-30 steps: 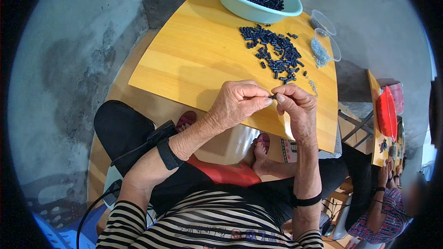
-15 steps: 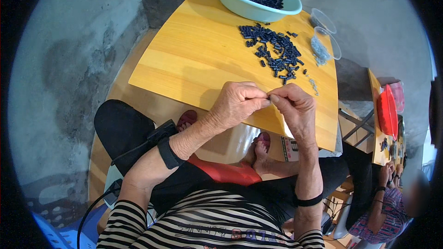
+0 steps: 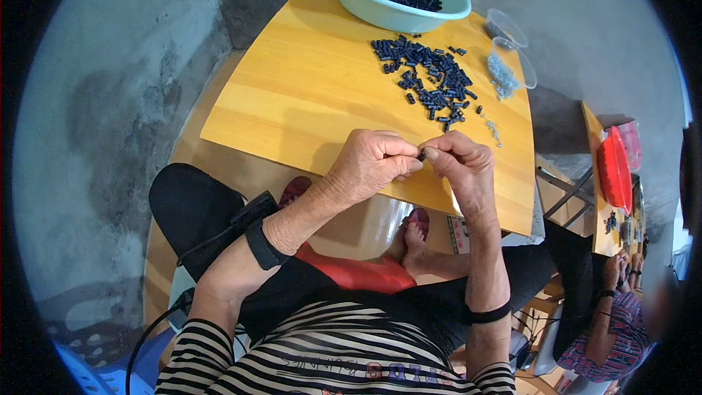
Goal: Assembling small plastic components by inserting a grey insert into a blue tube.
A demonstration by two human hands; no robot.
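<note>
Above the near edge of the wooden table (image 3: 292, 95), my left hand (image 3: 371, 164) and my right hand (image 3: 464, 168) meet fingertip to fingertip. Both pinch at a small black plastic piece (image 3: 422, 156), of which only a bit shows between the fingers. Whether the right fingertips also hold something tiny is hidden. Just beyond the hands lies a loose spread of similar short black pieces (image 3: 431, 73). A few small silvery parts (image 3: 493, 132), too small to make out, are scattered beside my right hand.
A light blue basin (image 3: 446, 17) full of black pieces stands at the far edge. Two see-through tubs, one with silvery parts (image 3: 503, 77) and another behind it (image 3: 506, 28), sit at the right. Farther right, a person (image 3: 603, 329) works at another table with a red basin (image 3: 615, 172).
The table and its things have shifted slightly left and up in view. My hands stay pinched together, and a bit of the black piece shows more plainly between the fingertips.
</note>
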